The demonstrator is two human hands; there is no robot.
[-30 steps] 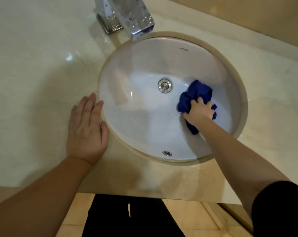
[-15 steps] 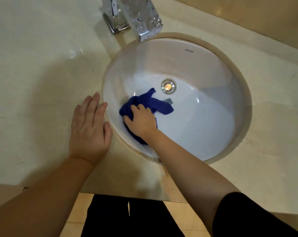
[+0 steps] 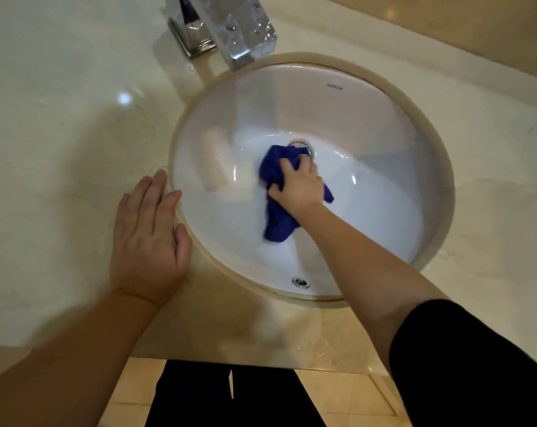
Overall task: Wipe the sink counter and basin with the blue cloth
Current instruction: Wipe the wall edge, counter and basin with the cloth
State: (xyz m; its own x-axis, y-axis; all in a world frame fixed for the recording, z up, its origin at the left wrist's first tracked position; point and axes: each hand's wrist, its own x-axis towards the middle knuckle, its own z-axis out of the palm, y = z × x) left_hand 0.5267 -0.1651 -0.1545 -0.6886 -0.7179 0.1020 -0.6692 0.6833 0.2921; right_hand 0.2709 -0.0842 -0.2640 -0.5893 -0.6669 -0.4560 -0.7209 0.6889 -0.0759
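The right hand (image 3: 298, 183) is bunching the blue cloth (image 3: 276, 224) in its grip, pressing it onto the floor of the round white ceramic basin (image 3: 378, 217) to scrub. The left hand (image 3: 147, 238), grip spread flat, is bracing on the cream stone bench (image 3: 60, 124).

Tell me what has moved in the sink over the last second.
The right hand, gripping the blue cloth, swept from the right side of the basin across to the left, then back to the middle, where the cloth now covers most of the drain. The left hand stayed flat on the counter beside the rim; the faucet is unchanged.
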